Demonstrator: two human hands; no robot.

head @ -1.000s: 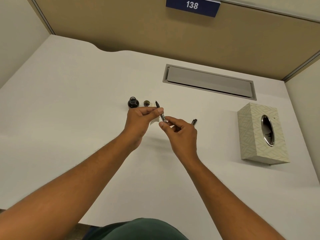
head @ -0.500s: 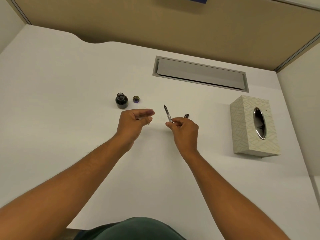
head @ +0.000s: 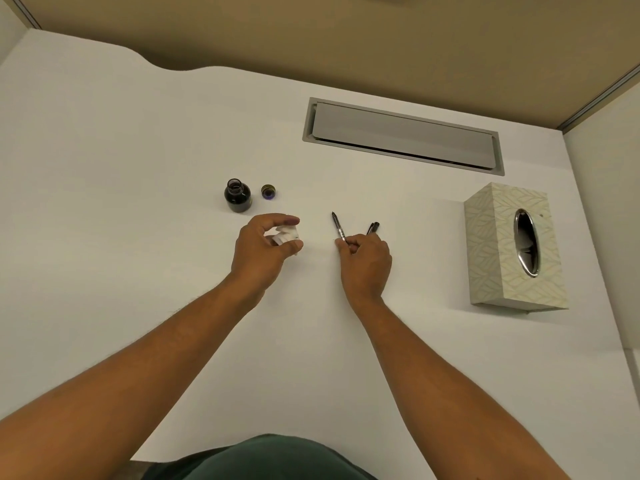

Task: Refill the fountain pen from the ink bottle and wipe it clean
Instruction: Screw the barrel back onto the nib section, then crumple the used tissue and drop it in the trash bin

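My right hand [head: 365, 261] pinches the lower end of the uncapped fountain pen [head: 338, 226], whose nib points away from me, low over the white desk [head: 138, 168]. A crumpled white tissue [head: 286, 236] sits between the fingers and thumb of my left hand [head: 263, 247], a short gap to the left of the pen. The open ink bottle [head: 237, 196] stands just beyond my left hand, and its cap [head: 268, 192] lies to the right of it. A dark pen part [head: 373, 227] pokes out past my right hand.
A patterned tissue box [head: 498, 244] lies on its side at the right. A grey cable-tray lid [head: 401, 135] is set into the desk at the back. A tan partition [head: 346, 36] closes the back, and a white side panel [head: 609, 220] stands at the right.
My hands have come apart: the left one drew the tissue off the pen to the left, the right one lowered the pen toward the desk. The camera tilted down.
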